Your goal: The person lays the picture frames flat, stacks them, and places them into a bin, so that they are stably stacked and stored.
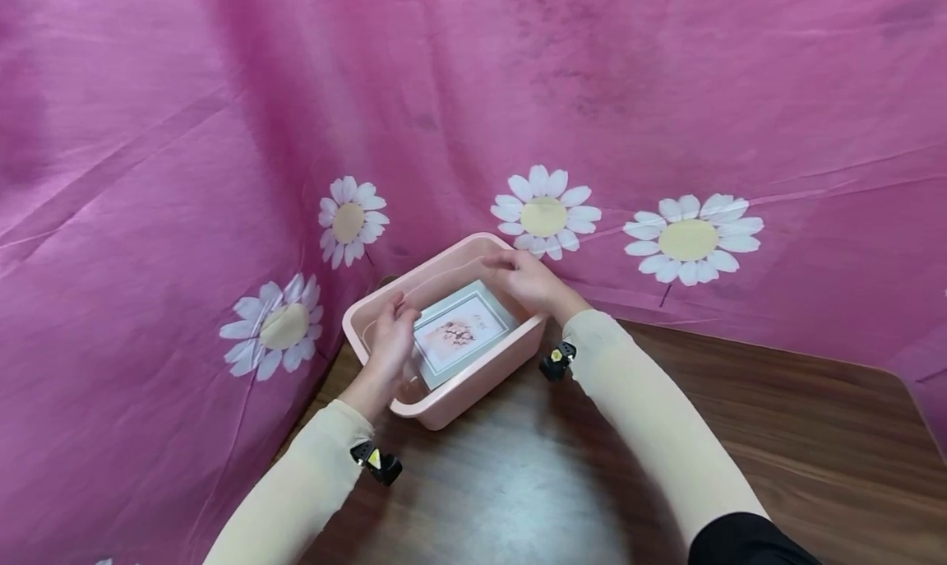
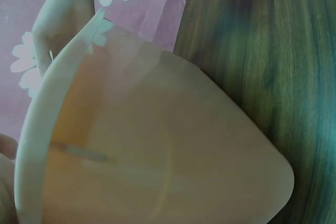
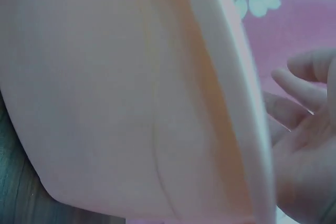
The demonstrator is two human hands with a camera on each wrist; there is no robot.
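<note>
A pink plastic basin (image 1: pixel 481 390) stands on the table, and a picture frame (image 1: pixel 438 374) with a pale border and a pink flower print lies face up inside it. My left hand (image 1: pixel 390 339) reaches over the basin's left end, its loosely bent fingers beside the frame's left edge. At the far right end my right hand (image 1: pixel 527 280) hangs over the rim near the frame's upper corner. The right wrist view shows the right hand's (image 3: pixel 304 129) fingers relaxed with nothing between them. Basin walls (image 2: pixel 184 129) fill most of both wrist views and hide the frame there.
A brown wood-grain table (image 1: pixel 740 417) extends to the right and in front of the basin. Behind and to the left hangs a pink cloth (image 1: pixel 444 96) printed with large white daisies, close to the basin's far side.
</note>
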